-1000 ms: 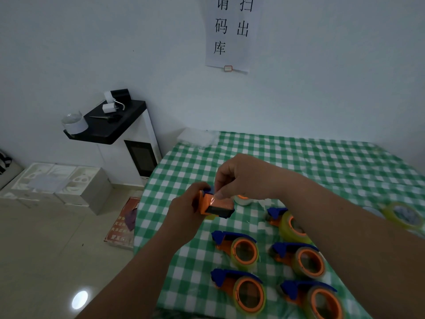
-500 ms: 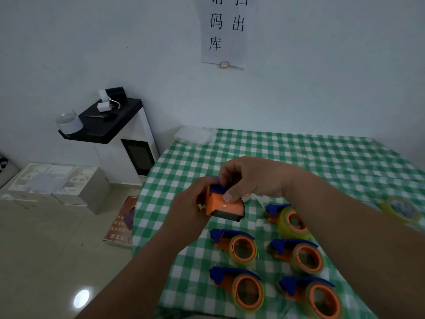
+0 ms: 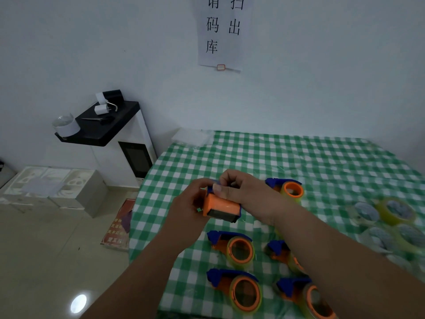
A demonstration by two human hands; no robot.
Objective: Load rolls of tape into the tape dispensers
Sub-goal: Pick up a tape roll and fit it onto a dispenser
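Note:
Above the table's left part I hold an orange and blue tape dispenser (image 3: 221,206) in both hands. My left hand (image 3: 189,203) grips its left end, and my right hand (image 3: 239,188) pinches its blue top with thumb and fingers. Several loaded dispensers lie on the green checked cloth: one (image 3: 286,188) behind my right wrist, one (image 3: 234,246) below my hands, one (image 3: 238,287) nearer still, and others (image 3: 309,298) partly hidden by my right forearm. Loose rolls of yellowish tape (image 3: 395,210) lie at the right.
The table (image 3: 276,155) stands against the white wall, its left edge curving down to the floor. A clear plastic packet (image 3: 192,137) lies at its far left corner. Left of the table stands a white cabinet with a black top (image 3: 108,125), and white boxes (image 3: 55,187) sit on the floor.
Both hands have lowered the dispenser slightly and turned it. My right thumb now presses on its blue top. One more dispenser shows behind my right wrist.

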